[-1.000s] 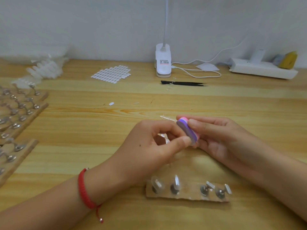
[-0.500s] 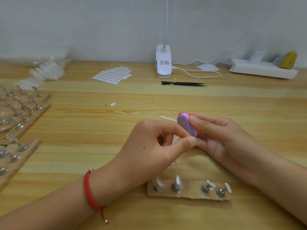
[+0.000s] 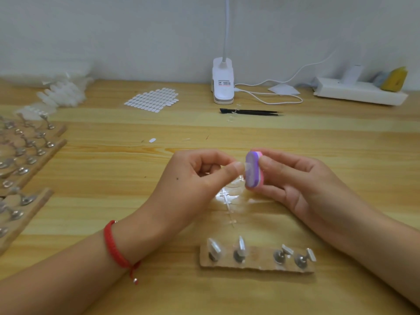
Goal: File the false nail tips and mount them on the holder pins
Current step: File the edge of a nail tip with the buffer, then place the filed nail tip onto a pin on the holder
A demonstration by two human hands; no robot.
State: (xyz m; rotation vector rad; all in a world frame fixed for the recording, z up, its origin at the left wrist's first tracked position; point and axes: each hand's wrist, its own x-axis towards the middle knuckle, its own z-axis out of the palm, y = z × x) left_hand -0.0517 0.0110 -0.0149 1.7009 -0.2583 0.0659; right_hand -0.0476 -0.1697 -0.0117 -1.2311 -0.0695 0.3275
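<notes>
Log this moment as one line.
filing | left hand pinches clear nail tip | right hand holds purple-pink oval buffer block against tip

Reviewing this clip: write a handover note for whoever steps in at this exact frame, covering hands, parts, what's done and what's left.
Left hand pinches a clear tip against the file. The right hand grips the file.
The holder lies nearest the person and has four pins. The two left pins carry mounted tips. The two right pins show only white pads.
A clear sprue lies between the hands and the holder.
Done: two tips mounted.
Left: finish filing this tip, mount it, then fill the last pin.
</notes>
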